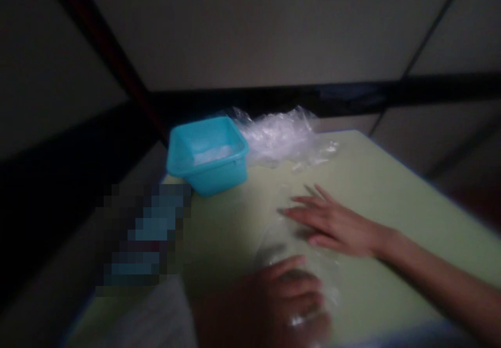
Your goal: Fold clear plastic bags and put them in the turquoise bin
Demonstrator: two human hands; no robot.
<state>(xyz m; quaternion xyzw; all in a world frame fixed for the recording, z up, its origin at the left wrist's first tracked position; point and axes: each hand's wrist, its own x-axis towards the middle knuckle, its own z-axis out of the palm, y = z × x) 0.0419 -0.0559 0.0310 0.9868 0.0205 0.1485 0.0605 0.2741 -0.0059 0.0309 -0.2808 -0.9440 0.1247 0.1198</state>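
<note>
Sheet of clear, thin plastic film (pixel 279 233), possibly a flat bag, lay on the pale yellow-green surface (pixel 391 181), rightward and on the near side of the turquoise rectangular plastic tub (pixel 223 178). The right hand (pixel 329 223), fingers spread and loosely extended, was over the part nearer the tub; the left hand (pixel 293 298), fingers partly curled, was over the part farther from it, though whether it pinched the film could not be told. The film was judged very light, limp, slippery and readily creased; the likeliest hold was a thumb-and-fingertip pinch at the tub-side edge, the other palm pressing it flat.
</note>
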